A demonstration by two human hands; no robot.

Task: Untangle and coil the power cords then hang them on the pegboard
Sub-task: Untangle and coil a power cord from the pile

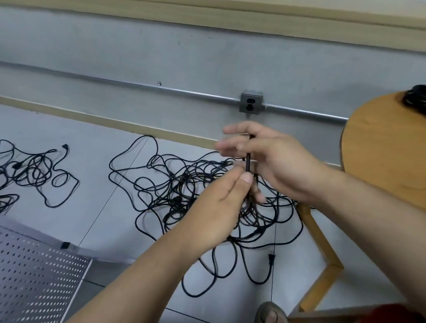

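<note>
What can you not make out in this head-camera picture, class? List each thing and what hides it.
- Head view: the right hand has motion-blurred fingers, so its grip on the held cord is unclear.
- Head view: the left hand, pinching that cord, covers the middle of the big tangle.
- Head view: the small tangle and pegboard are cut by the left edge.
- Head view: the bundle on the round table is cut by the right edge.
</note>
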